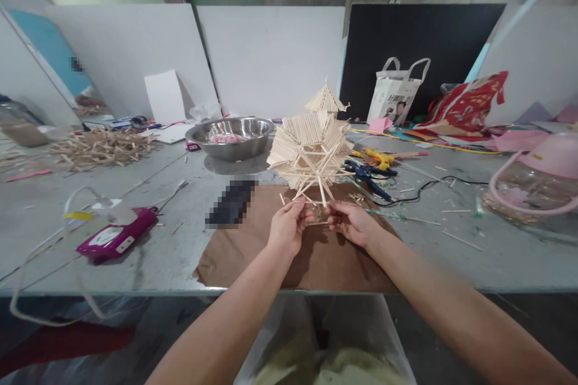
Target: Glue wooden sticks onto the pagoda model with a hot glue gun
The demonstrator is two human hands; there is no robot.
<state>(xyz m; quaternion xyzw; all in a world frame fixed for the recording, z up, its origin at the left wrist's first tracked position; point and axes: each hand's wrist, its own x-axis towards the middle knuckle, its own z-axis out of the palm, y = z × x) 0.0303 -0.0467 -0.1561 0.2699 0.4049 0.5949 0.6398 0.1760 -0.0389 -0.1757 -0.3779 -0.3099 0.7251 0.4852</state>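
A model roof built of thin wooden sticks [310, 147] is tilted up over a brown paper sheet [253, 246] on the grey table. My left hand [288, 225] pinches its lower sticks from the left, fingers closed. From the right, my right hand [352, 222] grips the same lower sticks, also closed. Behind it stands a smaller pointed stick roof [326, 99].
A steel bowl [230, 137] sits behind left, a pile of loose sticks [102, 147] far left, a magenta box with white cable [116, 237] near left. A glue gun and black cord [377, 177], bags [397, 96] and a pink-lidded jar [535, 183] lie right. A bag hangs under the table edge [329, 349].
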